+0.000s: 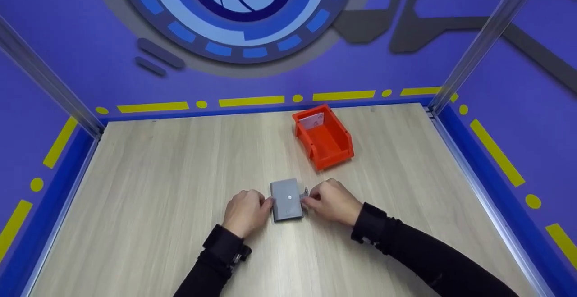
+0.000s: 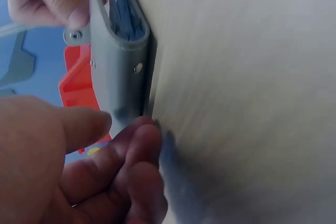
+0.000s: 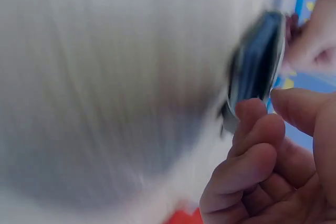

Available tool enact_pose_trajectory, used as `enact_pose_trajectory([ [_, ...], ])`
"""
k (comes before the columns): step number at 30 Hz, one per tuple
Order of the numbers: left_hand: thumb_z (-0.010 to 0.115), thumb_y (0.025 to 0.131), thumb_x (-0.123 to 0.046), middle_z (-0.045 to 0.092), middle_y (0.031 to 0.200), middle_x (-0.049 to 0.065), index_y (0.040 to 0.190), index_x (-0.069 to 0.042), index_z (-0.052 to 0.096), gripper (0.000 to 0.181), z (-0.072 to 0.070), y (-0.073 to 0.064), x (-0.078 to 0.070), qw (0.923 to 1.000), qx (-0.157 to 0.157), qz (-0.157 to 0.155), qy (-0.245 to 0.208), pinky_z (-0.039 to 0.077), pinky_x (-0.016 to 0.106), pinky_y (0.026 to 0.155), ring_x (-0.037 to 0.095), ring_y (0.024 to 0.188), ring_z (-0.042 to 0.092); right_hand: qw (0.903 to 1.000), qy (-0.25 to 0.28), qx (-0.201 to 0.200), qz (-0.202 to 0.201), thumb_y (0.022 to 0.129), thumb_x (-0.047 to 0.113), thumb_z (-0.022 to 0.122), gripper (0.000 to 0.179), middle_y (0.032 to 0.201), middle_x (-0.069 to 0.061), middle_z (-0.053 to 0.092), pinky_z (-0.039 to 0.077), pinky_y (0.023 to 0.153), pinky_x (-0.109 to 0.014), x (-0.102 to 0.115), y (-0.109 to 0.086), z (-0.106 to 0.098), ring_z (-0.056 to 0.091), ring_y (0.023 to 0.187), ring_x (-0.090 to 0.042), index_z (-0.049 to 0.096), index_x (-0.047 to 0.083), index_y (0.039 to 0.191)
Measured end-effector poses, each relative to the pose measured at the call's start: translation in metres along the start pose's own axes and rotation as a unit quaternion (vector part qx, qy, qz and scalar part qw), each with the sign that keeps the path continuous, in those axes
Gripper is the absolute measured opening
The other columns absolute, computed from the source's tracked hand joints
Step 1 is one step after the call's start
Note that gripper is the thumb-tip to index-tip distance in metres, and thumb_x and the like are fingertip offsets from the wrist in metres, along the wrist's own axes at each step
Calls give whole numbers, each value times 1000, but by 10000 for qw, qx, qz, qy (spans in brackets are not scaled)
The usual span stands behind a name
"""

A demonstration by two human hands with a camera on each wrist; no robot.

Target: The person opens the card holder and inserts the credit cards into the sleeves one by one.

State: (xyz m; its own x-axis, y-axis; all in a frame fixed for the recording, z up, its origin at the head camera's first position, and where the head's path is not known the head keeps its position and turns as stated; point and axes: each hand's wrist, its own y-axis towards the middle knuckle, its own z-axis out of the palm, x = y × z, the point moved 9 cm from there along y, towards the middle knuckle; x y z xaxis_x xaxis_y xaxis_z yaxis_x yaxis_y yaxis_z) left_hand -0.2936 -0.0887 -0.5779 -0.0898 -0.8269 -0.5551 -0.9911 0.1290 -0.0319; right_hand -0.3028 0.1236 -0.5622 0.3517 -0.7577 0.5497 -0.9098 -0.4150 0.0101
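A grey card holder (image 1: 287, 200) lies on the table between both hands, its cover folded over. In the left wrist view its rounded spine (image 2: 123, 64) shows small metal studs, with a stack of sleeves (image 2: 123, 17) inside. My left hand (image 1: 247, 211) pinches the spine side between thumb and curled fingers. From the opposite side, my right hand (image 1: 334, 201) pinches the open edge by thumb and forefinger. A short strap with a snap button (image 2: 76, 36) sticks out there, close to the right fingertips. The right wrist view shows the holder (image 3: 257, 59) end-on, blurred.
An orange-red open bin (image 1: 331, 159) stands behind the card holder, slightly right, with a pale label inside its back. The wooden table (image 1: 157, 189) is bordered by blue printed panels (image 1: 252, 80) at the back and sides, with metal posts in the corners.
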Motion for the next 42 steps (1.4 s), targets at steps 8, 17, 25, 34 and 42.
enact_pose_trajectory([
  [8, 78, 100, -40, 50, 60, -8, 60, -20, 63, 47, 3, -15, -12, 9994, 172, 285, 61, 34, 31, 55, 12, 55, 44, 9983, 99, -511, 259, 99, 24, 79, 21, 74, 4, 77, 56, 72, -29, -5, 10, -29, 62, 69, -6, 85, 13, 84],
  [17, 80, 96, -35, 35, 57, -12, 55, -24, 42, 58, 6, -11, -20, 9988, 70, 479, 117, 25, 30, 52, 10, 53, 34, 9997, -93, -217, 76, 96, 17, 75, 22, 64, 8, 58, 39, 62, -23, 0, 18, -18, 49, 64, -7, 78, 12, 75],
  [25, 81, 95, -38, 40, 58, -11, 56, -23, 47, 54, 11, -9, -13, 9991, 279, 293, 117, 28, 30, 53, 11, 54, 38, 9994, -238, 216, -117, 97, 17, 72, 25, 61, 11, 50, 37, 57, -23, 18, 29, -12, 46, 58, -6, 73, 13, 73],
  [34, 81, 91, -36, 41, 58, -11, 54, -25, 46, 53, 12, -8, -14, 9990, 272, 342, 135, 28, 30, 53, 12, 54, 40, 9925, -908, 600, -552, 95, 19, 74, 33, 59, 10, 40, 31, 59, -26, 46, 40, 5, 41, 60, -10, 63, 14, 64],
  [42, 83, 89, -35, 36, 58, -13, 53, -26, 43, 55, 11, -9, -16, 9989, 170, 408, 143, 26, 30, 51, 11, 53, 35, 9783, -1611, 933, -906, 89, 19, 79, 36, 62, 9, 38, 34, 60, -30, 60, 50, 28, 39, 62, -14, 53, 18, 63],
])
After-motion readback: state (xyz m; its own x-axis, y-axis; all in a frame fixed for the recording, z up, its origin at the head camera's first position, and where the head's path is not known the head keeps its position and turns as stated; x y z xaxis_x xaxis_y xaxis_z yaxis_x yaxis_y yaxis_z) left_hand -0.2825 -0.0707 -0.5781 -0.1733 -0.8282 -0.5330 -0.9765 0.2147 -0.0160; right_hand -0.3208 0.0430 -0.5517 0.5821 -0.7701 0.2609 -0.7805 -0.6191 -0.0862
